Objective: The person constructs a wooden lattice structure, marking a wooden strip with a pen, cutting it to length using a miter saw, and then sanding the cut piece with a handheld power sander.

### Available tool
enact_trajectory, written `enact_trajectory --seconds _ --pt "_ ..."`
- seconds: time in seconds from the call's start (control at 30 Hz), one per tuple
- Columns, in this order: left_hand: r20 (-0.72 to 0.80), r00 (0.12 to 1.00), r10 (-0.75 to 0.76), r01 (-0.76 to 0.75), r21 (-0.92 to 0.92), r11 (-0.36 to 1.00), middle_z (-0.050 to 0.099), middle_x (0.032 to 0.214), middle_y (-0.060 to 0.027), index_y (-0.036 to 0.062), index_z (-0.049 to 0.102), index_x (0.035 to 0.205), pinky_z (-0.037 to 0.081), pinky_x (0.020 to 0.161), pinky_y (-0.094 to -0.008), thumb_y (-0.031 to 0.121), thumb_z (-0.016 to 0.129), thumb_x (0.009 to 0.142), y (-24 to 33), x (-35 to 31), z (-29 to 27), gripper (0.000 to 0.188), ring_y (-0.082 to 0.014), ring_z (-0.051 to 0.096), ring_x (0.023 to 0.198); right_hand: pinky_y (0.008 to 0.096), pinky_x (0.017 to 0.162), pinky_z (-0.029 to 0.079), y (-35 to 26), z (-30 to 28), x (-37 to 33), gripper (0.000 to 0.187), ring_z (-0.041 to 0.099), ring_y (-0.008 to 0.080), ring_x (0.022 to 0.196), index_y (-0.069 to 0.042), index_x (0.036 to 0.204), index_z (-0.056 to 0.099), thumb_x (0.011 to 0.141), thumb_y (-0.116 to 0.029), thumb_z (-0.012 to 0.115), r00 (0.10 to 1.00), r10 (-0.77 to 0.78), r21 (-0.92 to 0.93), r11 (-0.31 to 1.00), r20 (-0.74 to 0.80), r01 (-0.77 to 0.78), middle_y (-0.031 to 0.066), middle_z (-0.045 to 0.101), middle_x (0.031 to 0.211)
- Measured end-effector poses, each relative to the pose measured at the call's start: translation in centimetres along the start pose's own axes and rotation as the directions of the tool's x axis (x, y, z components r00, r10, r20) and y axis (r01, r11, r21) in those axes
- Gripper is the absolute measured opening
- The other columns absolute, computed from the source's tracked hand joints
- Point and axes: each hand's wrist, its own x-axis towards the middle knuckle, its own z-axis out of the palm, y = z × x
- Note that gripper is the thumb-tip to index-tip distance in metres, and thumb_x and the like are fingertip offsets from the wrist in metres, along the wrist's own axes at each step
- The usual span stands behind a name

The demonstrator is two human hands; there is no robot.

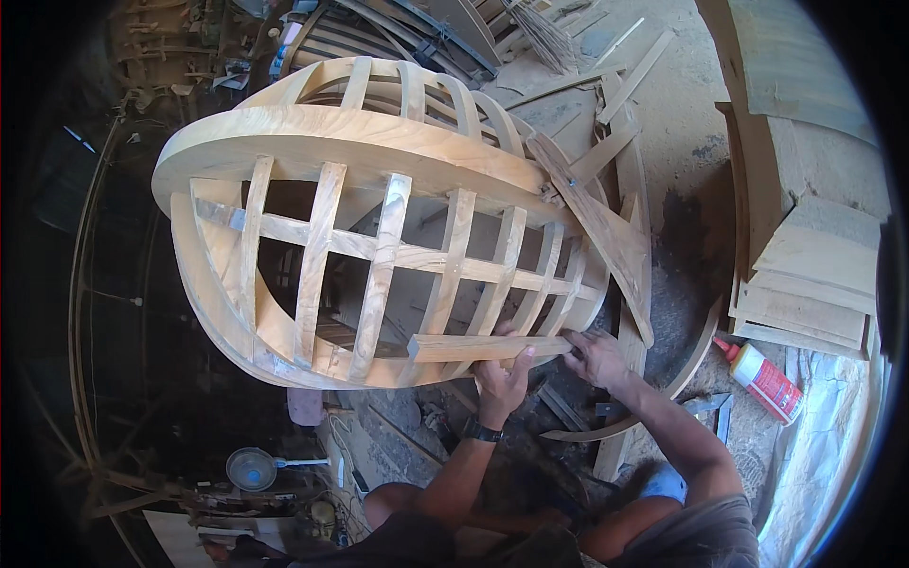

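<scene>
A big rounded frame of pale wood [322, 131] with curved ribs and a thick rim lies across the middle of the view. Along its near side, in front of the lower rib ends, runs a straight wooden strip [473, 348]. My left hand [502, 381], with a dark watch at the wrist, grips the strip from below near its middle; some fingers are hidden behind it. At the strip's right end, the bent fingers of my right hand [595, 360] press together on it. Whether a small piece is between those fingers is hidden.
To the right lie a white and red glue bottle [769, 381], a metal square [723, 417] and a curved wooden strip [696, 360]. Loose boards [606, 246] lean at the frame's right end. Stacked panels [810, 275] stand far right; a small fan [252, 469] is lower left.
</scene>
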Motion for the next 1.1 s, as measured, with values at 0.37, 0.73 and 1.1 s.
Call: enact_trajectory --seconds 0.37,0.73,1.1 --pt "0.017 0.999 -0.040 0.040 -0.011 0.999 0.067 0.125 -0.0217 -0.0071 0.064 0.115 0.048 0.100 -0.0477 0.023 0.074 0.093 -0.5 0.0 0.1 0.039 -0.0371 0.065 0.113 0.0485 0.086 0.052 -0.4 -1.4 -0.9 0.055 0.065 0.0413 0.094 -0.005 0.136 0.043 0.089 -0.013 0.068 0.979 0.175 0.200 0.961 0.100 -0.192 0.0186 0.067 0.097" --pt "0.003 1.000 0.027 -0.027 0.009 1.000 0.070 0.123 -0.0169 -0.0038 0.067 0.117 0.048 0.099 -0.0448 0.024 0.076 0.092 0.3 1.0 -0.2 0.038 -0.0353 0.066 0.111 0.0453 0.080 0.052 -1.2 -2.0 -1.6 0.024 0.067 0.0368 0.085 -0.004 0.117 0.057 0.094 -0.013 0.059 0.874 0.486 0.323 0.828 -0.008 -0.458 0.0171 0.067 0.088" --pt "-0.009 1.000 -0.018 0.017 -0.119 0.993 0.071 0.118 -0.0180 -0.0019 0.067 0.119 0.049 0.098 -0.0432 0.031 0.079 0.089 0.3 1.1 -0.1 0.046 -0.0349 0.067 0.110 0.0277 0.068 0.048 -1.3 1.0 -0.9 0.018 0.060 0.0101 0.071 0.001 0.110 0.066 0.098 -0.010 0.060 0.849 0.509 0.639 0.609 0.141 -0.470 0.0037 0.068 0.082"
